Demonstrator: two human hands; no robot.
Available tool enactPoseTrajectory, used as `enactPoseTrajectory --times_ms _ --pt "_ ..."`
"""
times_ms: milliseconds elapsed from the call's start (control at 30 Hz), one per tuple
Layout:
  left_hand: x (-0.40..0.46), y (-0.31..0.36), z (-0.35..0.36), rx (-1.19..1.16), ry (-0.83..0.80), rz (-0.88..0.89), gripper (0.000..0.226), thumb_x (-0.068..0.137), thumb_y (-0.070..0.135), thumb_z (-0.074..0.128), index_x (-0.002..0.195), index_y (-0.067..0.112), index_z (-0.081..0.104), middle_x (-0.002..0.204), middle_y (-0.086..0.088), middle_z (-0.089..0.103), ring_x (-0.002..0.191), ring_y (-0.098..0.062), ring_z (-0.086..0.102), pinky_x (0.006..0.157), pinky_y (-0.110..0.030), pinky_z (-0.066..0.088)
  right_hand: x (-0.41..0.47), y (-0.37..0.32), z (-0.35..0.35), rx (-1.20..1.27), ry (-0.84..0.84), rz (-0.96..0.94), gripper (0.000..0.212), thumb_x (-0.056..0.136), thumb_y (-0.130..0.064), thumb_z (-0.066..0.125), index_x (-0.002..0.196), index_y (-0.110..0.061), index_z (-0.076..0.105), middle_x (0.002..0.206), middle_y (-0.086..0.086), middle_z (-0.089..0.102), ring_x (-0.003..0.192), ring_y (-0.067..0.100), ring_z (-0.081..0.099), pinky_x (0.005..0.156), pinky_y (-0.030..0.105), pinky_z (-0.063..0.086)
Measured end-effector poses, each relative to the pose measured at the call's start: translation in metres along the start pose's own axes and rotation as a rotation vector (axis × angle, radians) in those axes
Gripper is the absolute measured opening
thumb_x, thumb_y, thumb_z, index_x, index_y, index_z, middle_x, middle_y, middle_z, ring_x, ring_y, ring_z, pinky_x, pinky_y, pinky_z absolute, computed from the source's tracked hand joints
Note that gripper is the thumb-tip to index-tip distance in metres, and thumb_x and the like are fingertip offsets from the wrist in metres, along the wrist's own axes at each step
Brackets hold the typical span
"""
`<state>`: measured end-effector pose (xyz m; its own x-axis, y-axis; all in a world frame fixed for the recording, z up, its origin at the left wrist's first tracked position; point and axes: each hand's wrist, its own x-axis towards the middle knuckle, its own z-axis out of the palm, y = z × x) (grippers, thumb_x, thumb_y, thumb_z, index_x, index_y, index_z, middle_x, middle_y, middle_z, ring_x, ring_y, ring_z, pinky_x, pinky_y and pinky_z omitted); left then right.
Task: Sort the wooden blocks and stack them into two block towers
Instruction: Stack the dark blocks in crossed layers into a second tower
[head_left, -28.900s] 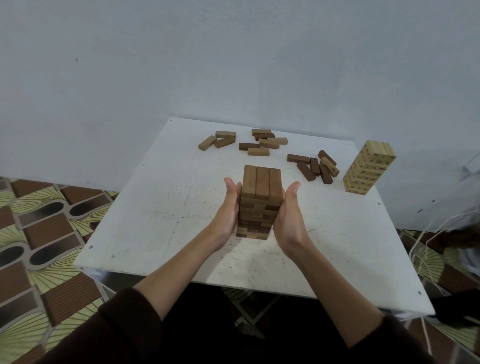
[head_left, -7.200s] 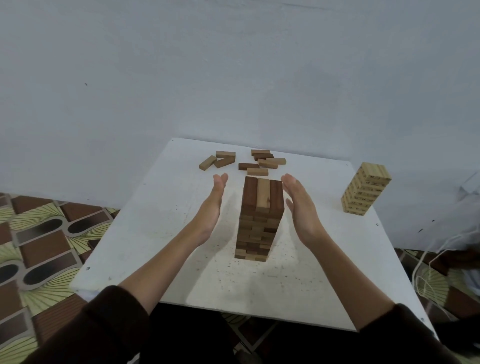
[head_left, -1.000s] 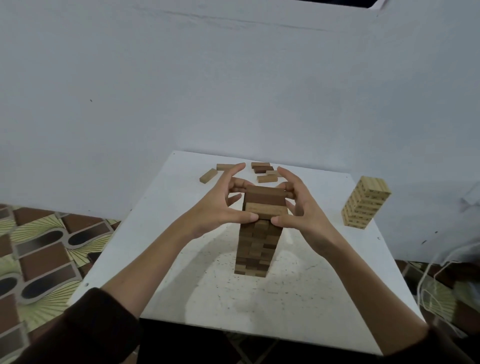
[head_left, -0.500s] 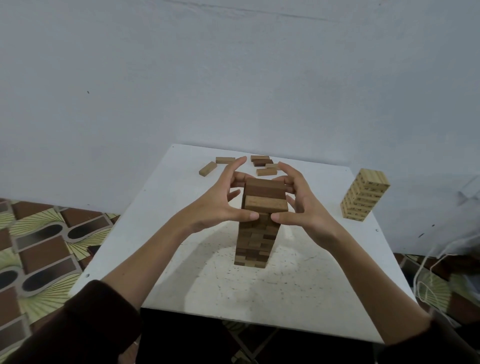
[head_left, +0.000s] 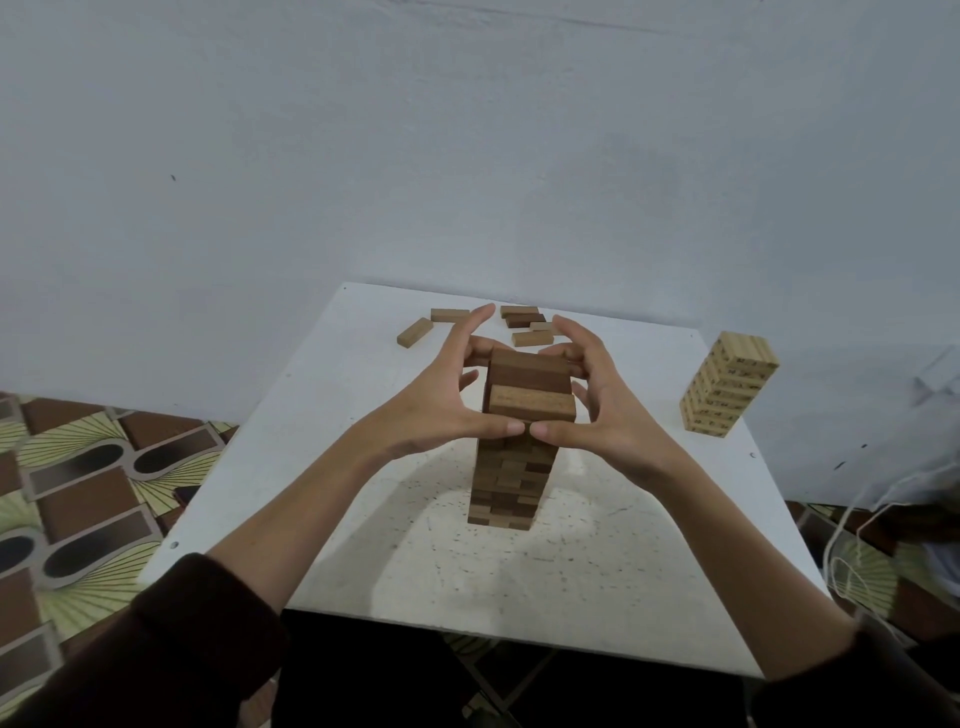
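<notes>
A tall tower of dark and mid-brown wooden blocks (head_left: 506, 478) stands in the middle of the white table (head_left: 322, 415). Its top layer of three blocks (head_left: 530, 382) lies crosswise. My left hand (head_left: 441, 395) and my right hand (head_left: 602, 410) cup this top layer from both sides, thumbs meeting on the tower's near face just under that layer, fingers curled round its far edge. A smaller tower of pale blocks (head_left: 730, 389) stands near the table's right edge. Several loose blocks (head_left: 519, 325) lie at the back, and two more (head_left: 415, 332) lie to their left.
The table stands against a grey-blue wall. Patterned floor tiles (head_left: 78, 493) show on the left. White cords (head_left: 857, 551) hang beside the table's right front corner.
Both hands stay around the top layer; the thumbs have closed in until they nearly touch on the tower's near face. The view has shifted slightly.
</notes>
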<state>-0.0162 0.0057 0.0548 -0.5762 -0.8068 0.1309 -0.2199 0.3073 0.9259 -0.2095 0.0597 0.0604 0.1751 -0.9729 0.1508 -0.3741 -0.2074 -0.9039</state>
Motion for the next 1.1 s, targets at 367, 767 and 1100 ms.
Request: enactPoseTrajectory --times_ms 367,767,1100 --pt "-0.0001 -0.0023 -0.0007 -0.009 0.007 0.021 0.106 0.062 0.032 0.08 0.142 0.04 0.011 0.124 0.01 0.049 0.123 0.002 0.043 0.109 -0.019 0.029 0.0017 -0.0013 -0.0001 -0.007 -0.003 -0.023 0.094 0.065 -0.031 0.078 0.141 -0.041 0.024 0.127 -0.006 0.044 0.125 0.009 0.043 0.104 0.024 0.036" --pt "-0.0009 0.0009 0.0021 0.014 0.01 0.03 0.106 0.062 0.032 0.08 0.142 0.04 0.012 0.124 0.007 0.05 0.122 -0.002 0.045 0.114 -0.033 0.031 -0.0005 0.0002 -0.0008 0.002 -0.002 -0.017 0.093 0.065 -0.03 0.078 0.14 -0.041 0.025 0.127 -0.009 0.046 0.125 0.006 0.043 0.1 0.019 0.035" --pt "-0.0015 0.0022 0.0024 0.014 0.019 0.019 0.108 0.057 0.044 0.08 0.141 0.042 0.013 0.124 0.006 0.051 0.122 -0.003 0.046 0.114 -0.038 0.032 -0.0004 -0.0013 0.0004 -0.024 0.005 -0.005 0.092 0.065 -0.034 0.078 0.141 -0.038 0.025 0.127 -0.011 0.046 0.126 0.007 0.042 0.1 0.017 0.031"
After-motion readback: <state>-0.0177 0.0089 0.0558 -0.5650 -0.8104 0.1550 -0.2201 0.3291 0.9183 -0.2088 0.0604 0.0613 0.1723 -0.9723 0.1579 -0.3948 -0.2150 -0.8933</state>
